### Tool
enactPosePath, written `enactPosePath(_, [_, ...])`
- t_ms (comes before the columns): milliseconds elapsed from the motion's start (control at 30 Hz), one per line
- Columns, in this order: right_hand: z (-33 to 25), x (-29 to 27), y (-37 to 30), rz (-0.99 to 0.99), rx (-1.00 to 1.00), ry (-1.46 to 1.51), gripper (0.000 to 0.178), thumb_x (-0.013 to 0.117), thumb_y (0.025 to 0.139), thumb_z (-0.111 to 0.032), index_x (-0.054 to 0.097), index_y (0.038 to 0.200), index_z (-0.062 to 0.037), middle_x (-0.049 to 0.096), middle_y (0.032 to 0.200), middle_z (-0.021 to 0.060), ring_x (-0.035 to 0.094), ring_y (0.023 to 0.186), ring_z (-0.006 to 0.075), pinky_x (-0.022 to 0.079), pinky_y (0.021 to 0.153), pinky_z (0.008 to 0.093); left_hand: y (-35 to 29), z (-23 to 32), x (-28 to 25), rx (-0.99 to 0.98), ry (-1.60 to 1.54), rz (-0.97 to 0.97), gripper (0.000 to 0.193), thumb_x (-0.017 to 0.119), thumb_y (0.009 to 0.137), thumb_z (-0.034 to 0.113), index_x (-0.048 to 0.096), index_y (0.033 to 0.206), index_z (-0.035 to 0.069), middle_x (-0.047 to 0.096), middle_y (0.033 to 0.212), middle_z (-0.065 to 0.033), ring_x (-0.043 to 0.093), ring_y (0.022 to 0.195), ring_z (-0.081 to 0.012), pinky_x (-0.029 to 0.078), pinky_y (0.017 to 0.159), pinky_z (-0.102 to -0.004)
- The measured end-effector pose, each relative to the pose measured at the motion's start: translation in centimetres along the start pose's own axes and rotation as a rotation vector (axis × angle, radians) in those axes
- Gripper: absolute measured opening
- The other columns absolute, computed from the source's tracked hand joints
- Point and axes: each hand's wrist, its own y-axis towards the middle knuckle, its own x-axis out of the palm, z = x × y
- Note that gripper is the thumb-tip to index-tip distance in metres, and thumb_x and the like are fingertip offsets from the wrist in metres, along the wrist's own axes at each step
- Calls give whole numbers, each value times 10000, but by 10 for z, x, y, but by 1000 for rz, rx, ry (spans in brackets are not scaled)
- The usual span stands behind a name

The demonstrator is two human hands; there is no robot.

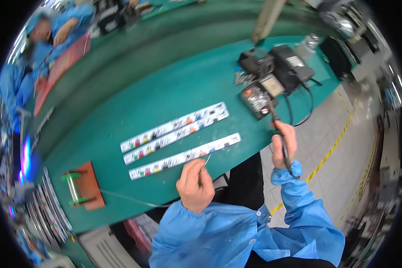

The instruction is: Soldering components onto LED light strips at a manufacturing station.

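My left hand point(194, 187) pinches a thin solder wire point(208, 159), its end poking out beside the nearest circuit board strip point(170, 162). This long white strip carries small coloured components and lies slanted on the green mat. Two similar board strips point(174, 127) lie side by side just beyond it. In my right hand point(285, 145) is a soldering iron point(275, 118), gripped by its dark handle and pointing away from me. The iron's front end is at the edge of a small black tray point(256, 102) filled with shiny metallic material. Blur hides whether they touch.
At the left, a solder spool point(74, 187) sits on a brown stand, its wire trailing toward me. A black box point(291, 63) with a cable, a dark holder point(256, 62) and a clear bottle point(307, 47) stand far right. Several strips point(49, 205) are stacked far left. Co-workers sit beyond.
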Motion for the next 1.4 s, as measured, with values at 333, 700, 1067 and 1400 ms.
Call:
enactPosePath(333, [-41, -3, -17, 51, -15, 181, 323, 544, 820, -143, 553, 1071, 60, 613, 935, 191, 569, 869, 304, 439, 787, 364, -5, 7, 3, -77, -113, 72, 75, 554, 822, -29, 608, 874, -27, 603, 836, -97, 493, 539, -78, 376, 440, -212])
enactPosePath(700, [-51, 10, -26, 54, -10, 304, 310, 556, 813, -105, 562, 1060, 82, 624, 920, 199, 574, 857, 317, 451, 791, 385, -2, 11, -1, -43, -71, 90, 110, 680, 728, -43, 579, 750, -4, 594, 716, -76, 419, 464, -86, 327, 418, -236])
enactPosePath(1067, [-34, 26, -45, -36, 139, 313, 378, 463, 905, -175, 493, 1198, 63, 608, 1032, 210, 564, 1000, 278, 398, 932, 397, -3, -6, 0, -25, -115, -12, 148, 682, 694, -97, 576, 743, -7, 603, 717, -107, 554, 556, -131, 424, 459, -236])
enactPosePath(1400, [2, 3, -18, 410, 111, 383, 377, 390, 970, -256, 441, 1236, 6, 573, 1103, 208, 550, 960, 264, 435, 841, 394, -9, 1, -11, -27, -90, -70, 169, 659, 672, -127, 553, 717, -4, 585, 692, -107, 523, 535, -122, 386, 440, -222])
